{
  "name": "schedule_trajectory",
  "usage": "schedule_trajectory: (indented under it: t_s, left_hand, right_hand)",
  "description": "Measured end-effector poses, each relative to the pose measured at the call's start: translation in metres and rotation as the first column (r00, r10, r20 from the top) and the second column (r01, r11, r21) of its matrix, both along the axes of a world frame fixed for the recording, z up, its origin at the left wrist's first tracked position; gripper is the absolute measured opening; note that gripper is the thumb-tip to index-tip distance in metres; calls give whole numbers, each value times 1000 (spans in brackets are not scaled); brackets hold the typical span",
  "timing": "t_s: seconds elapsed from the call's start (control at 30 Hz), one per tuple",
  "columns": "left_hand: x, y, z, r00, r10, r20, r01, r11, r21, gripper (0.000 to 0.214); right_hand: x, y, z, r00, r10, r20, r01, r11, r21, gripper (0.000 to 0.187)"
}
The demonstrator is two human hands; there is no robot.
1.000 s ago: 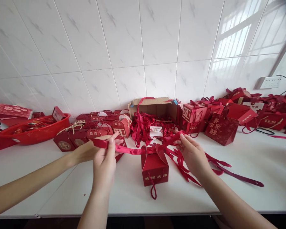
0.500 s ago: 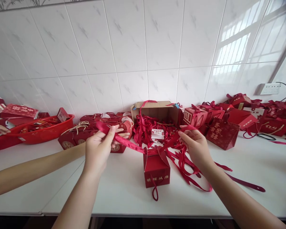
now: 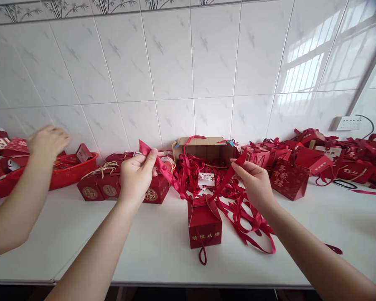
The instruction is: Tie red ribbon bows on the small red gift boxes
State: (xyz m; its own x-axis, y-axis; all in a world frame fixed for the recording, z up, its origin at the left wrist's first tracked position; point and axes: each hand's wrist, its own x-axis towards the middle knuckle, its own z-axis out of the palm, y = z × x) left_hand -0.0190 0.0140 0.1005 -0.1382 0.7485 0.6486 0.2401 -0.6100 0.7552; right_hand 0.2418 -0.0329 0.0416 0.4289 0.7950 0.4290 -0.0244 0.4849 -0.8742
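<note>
Left hand [image 3: 136, 177], right hand [image 3: 253, 179] pinched closed on ribbon [image 3: 173, 179] ends, spread apparently for tension above red box [image 3: 204, 223] near bench's [image 3: 156, 255] front edge.

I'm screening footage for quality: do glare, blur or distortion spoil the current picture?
Head view: window glare lies on the wall tiles at upper right, clear of both hands; head view: the co-worker's hand at picture left is blurred, while the left hand, right hand, ribbon and centre box look fairly sharp; head view: tile lines lean outward, suggesting wide-angle distortion.
</note>
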Motion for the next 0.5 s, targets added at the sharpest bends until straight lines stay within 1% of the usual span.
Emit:
schedule_trajectory:
  t_s: [0.07,0.13,0.2,0.27,0.37,0.43,0.5]
  left_hand:
    - [2,-1,5,1000,-15,-6,15,1000,4,35]
    - [4,-1,11,999,-5,-34,5,1000,2,34]
    - [5,-1,16,997,7,-70,-7,1000,-4,38]
    - [6,0,21,996,3,-86,-4,1000,-8,41]
    - [8,1,27,996,-13,-84,14,1000,1,42]
    - [10,1,30,996,-24,-88,25,1000,12,42]
    - [12,0,33,995,-44,-94,46,999,15,43]
  right_hand:
    - [-1,1,3,1000,-2,-2,2,999,38,29]
    - [-1,1,6,1000,12,23,-13,999,37,30]
    - [-2,3,10,999,20,41,-21,999,37,32]
    - [-3,4,15,997,24,68,-29,997,66,33]
    - [-6,5,23,986,52,156,-67,994,90,28]
    - [-9,5,28,973,76,216,-98,991,90,31]
    - [-13,5,34,964,103,245,-131,986,102,30]
